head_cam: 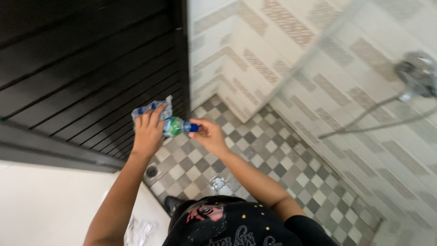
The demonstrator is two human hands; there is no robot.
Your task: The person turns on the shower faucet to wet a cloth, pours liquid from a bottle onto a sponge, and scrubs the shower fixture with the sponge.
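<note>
a small clear green-tinted plastic bottle [174, 126] lies on its side in the air above the checkered floor tiles [266, 150], held between both hands. its blue cap [193, 128] points to the person's right. any label on its body is too blurred to make out; only the green tint and a pale sheen show.

the left hand [148, 132] is raised with its back to the camera, fingers together and pointing up and away. they are curled around the fat end of the bottle and also pin a crumpled blue and white cloth [152, 108] against it; the cloth sticks out above the fingertips. the left forearm runs straight up from the lower left of the view.

the right hand [209, 134] comes in from the right, wrist bent, thumb and fingers pinched closed on the blue cap. the right elbow is bent, the forearm slanting down to a black sleeve.

behind the hands stands a dark slatted door [91, 68], just beside a wall of cream and grey patterned tiles [255, 54]. a glass shower screen [364, 114] crosses the right side, with a blurred chrome tap [416, 73] behind it. a round floor drain [151, 171] sits below the left wrist, near the door. a white surface [50, 205] fills the lower left, with a crumpled clear wrapper [139, 230] on its edge. the person's black printed shirt [227, 225] shows at the bottom.
</note>
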